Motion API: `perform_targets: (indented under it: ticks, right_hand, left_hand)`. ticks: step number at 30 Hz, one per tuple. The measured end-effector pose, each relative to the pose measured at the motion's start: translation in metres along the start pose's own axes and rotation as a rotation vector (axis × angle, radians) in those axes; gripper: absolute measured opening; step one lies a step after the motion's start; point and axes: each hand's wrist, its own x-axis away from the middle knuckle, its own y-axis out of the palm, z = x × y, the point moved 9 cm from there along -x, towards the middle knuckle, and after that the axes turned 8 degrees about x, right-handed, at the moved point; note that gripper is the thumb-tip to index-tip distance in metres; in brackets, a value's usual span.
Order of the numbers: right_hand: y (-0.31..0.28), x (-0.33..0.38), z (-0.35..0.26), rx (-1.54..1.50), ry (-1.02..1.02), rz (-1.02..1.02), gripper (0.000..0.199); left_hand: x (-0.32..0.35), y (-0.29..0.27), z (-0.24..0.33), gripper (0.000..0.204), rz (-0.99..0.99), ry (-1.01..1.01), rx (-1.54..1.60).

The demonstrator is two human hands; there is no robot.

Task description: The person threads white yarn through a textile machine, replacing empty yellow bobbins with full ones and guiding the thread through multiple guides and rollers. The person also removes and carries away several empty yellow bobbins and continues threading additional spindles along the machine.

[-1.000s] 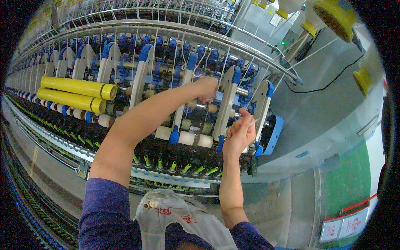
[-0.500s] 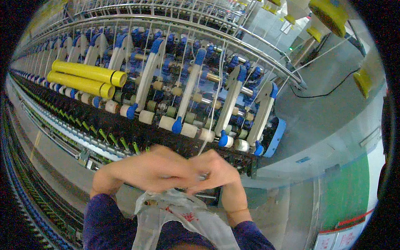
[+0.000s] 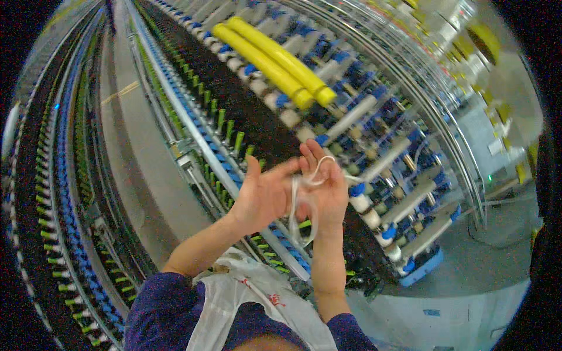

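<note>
My left hand (image 3: 260, 196) is open, its thumb raised and its fingers stretched toward my right hand (image 3: 329, 196). The right palm is turned up, and a loose white roving strand (image 3: 294, 205) is caught in its partly curled fingers. One loop of the strand crosses these fingers, and a longer loop dangles between the hands, blurred by motion. Part of the strand runs off past the right hand toward the spinning frame's white rollers (image 3: 360, 203). Both hands are above the row of green spindles (image 3: 239, 142).
Two yellow tubes (image 3: 275, 73) lie across the spinning frame's drafting arms. Metal rails (image 3: 404, 67) run above the frame, with yellow bobbins hanging at upper right. A blue end cover (image 3: 422, 268) closes the near end. Another machine row (image 3: 55, 234) stands left of the aisle (image 3: 132, 140).
My view has swung, so the frame now slants down to the right. My hands, formerly close together with fingers bent, have parted; the left has spread, and the strand now hangs in loops.
</note>
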Motion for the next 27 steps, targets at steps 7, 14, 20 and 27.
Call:
perform_targets:
  ticks: [7, 14, 20, 27]
  right_hand:
    - [0.144, 0.003, 0.115, -0.656, 0.278, -0.325, 0.085]
    - [0.302, 0.048, 0.243, -0.002, 0.254, -1.074, 0.065]
    - [0.325, 0.049, 0.344, 0.095, 0.749, -1.410, 0.048]
    - [0.434, 0.004, 0.428, 0.094, 0.862, -1.298, 0.032]
  left_hand:
    - [0.069, 0.029, 0.163, 0.024, 0.605, 1.000, -2.022]
    - [0.231, -0.098, 0.324, 0.043, 0.714, 0.625, -0.705]
    - [0.455, -0.117, 0.294, 0.048, 1.077, 0.317, -1.080]
    - [0.552, -0.183, 0.228, 0.032, 1.687, -0.399, -1.392]
